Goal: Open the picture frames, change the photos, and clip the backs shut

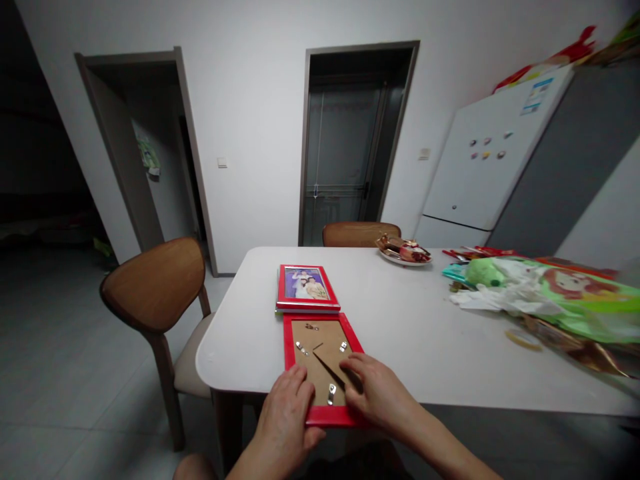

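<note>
A red picture frame (290, 348) lies back side up at the table's near edge. Its brown backing board (305, 367) carries small metal clips, one of them (331, 395) near the bottom. My left hand (284, 413) grips the frame's near left corner, fingers on the backing and thumb at the lower edge. With bent fingers, my right hand (376, 388) holds the stand flap on the right of the backing; a dark slit shows beside the flap. Just beyond lies another red frame (330, 293), face up, with a photo of people (305, 285); it appears stacked on something.
The white table (400, 347) also bears a plate (404, 260) of wrapped items, a green plastic bag (590, 297), white crumpled material (515, 287) and a tape roll (523, 339). Wooden chairs stand at left (155, 283) and behind (361, 233). A refrigerator (485, 160) is at right.
</note>
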The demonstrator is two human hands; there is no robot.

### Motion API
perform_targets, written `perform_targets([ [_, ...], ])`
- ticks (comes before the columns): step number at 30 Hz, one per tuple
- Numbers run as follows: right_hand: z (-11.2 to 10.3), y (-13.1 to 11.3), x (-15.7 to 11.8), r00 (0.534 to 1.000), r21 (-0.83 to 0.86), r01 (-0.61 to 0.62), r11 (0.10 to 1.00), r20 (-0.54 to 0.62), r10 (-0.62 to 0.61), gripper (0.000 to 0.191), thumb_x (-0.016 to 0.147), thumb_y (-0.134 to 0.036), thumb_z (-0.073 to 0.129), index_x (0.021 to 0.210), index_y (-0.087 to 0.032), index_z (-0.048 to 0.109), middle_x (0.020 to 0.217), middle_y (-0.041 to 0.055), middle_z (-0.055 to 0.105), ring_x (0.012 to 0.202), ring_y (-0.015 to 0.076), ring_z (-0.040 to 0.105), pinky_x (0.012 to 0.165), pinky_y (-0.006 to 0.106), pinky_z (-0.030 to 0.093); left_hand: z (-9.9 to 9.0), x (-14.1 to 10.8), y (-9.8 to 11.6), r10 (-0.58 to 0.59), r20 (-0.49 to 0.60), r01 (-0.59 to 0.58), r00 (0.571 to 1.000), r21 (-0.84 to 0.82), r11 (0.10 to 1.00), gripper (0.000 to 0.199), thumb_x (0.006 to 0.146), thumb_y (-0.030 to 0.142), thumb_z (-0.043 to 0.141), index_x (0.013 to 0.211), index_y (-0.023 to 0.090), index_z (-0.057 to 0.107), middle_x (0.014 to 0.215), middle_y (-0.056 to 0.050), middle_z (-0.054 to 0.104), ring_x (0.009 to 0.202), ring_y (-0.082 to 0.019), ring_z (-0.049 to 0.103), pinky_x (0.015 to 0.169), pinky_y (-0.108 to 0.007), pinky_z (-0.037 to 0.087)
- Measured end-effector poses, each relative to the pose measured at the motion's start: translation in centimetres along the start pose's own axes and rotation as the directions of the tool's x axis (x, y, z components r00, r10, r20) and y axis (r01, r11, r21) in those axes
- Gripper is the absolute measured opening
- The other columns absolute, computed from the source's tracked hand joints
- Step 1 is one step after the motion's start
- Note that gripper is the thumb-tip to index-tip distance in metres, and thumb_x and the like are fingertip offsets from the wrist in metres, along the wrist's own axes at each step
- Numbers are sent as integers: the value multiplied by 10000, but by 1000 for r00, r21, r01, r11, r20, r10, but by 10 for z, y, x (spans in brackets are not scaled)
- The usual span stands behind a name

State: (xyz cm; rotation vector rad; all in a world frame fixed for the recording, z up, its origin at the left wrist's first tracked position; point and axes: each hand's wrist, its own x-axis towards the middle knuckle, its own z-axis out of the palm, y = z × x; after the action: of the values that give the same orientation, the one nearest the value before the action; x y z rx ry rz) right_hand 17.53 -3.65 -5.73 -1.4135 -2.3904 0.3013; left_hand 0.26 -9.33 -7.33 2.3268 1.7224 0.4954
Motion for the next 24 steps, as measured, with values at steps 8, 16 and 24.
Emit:
perform_targets([
  [8,16,8,1,992,-37,124,992,-15,-125,308,666,-166,470,945,-176,601,977,98,546,906,206,494,778,308,386,-2,-5,-7,28,24,-27,999,-17,999,419,608,211,638,1002,152,508,1232,-105,463,1144,-230,393,998,-397,257],
  [16,23,24,8,977,15,193,981,-90,-191,247,761,-267,446,949,-234,602,1055,72,526,957,197,467,802,336,358,-9,-1,-10,32,-3,-32,999,-73,997,326,571,212,692,853,179,532,1185,-73,508,1104,-202,431,995,-387,242],
  [24,23,29,33,992,-165,51,985,-103,-69,262,795,-260,378,932,-178,585,1000,95,505,912,200,423,786,309,339,-1,-4,-12,25,-39,-28,999,-86,996,366,603,236,687,921,170,519,1204,-85,494,1127,-216,412,981,-406,263],
])
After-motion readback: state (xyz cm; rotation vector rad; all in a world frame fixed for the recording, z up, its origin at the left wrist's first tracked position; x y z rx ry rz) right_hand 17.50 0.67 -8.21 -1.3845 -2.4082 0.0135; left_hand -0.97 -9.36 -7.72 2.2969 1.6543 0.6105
